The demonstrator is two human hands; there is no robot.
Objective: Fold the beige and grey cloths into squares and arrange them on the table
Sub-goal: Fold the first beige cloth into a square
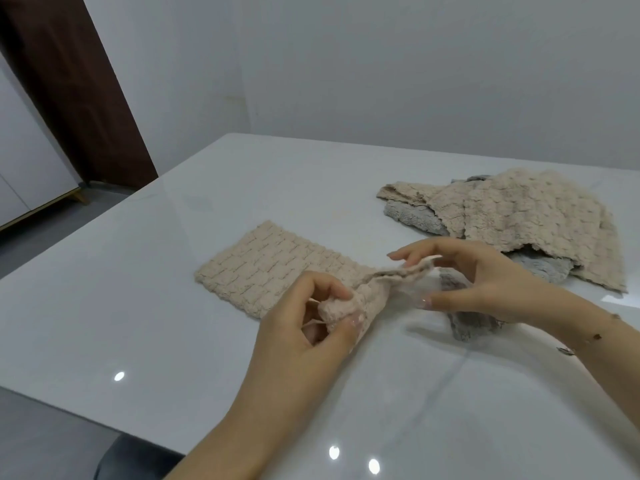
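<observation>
A beige textured cloth [266, 268] lies partly flat on the white table [138, 306], its near right edge lifted. My left hand [311, 320] pinches the bunched near corner of that cloth. My right hand [485, 278] holds the other lifted corner between fingertips, just above the table. A grey cloth [467, 327] lies under my right hand, mostly hidden. At the back right sits a loose pile of beige cloths [533, 213] with grey cloths [412, 218] under it.
A wall runs behind the table's far edge. A dark brown door panel [69, 84] and a white cabinet [24, 161] stand to the left, beyond the table. A dark chair seat [131, 459] shows at the near edge.
</observation>
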